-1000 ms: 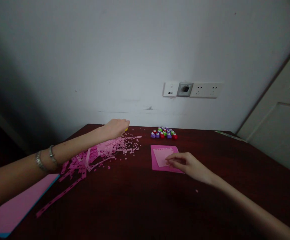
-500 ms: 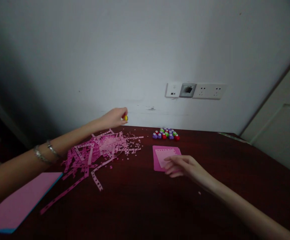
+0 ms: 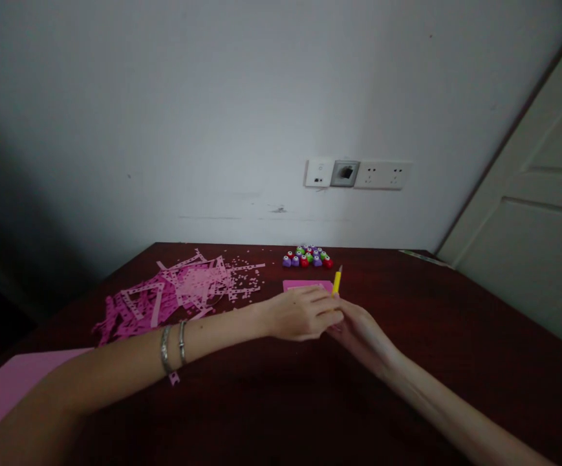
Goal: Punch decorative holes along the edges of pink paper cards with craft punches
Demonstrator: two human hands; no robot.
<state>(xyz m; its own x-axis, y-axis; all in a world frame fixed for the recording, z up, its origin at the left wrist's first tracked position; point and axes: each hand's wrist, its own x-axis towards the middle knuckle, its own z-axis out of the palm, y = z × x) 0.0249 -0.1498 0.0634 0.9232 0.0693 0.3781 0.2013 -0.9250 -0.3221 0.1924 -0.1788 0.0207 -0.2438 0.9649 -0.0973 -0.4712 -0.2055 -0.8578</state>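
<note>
Half-curled by the pink paper [image 3: 310, 283], left hand [image 3: 304, 314] and right hand [image 3: 362, 331] met, the yellow tool [image 3: 336, 282] jutting up between them, its holder unclear, in what seemed a handover calling for one firm grip.

A dark reddish bench [image 3: 407, 310] stood against a dim, pale wall [image 3: 203, 123]; socket plates [image 3: 380, 175] sat above the bench, a panelled door [image 3: 547, 259] right of it.

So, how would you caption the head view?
Hands together at a yellow tool, pink paper beyond, scraps to the left.
</note>
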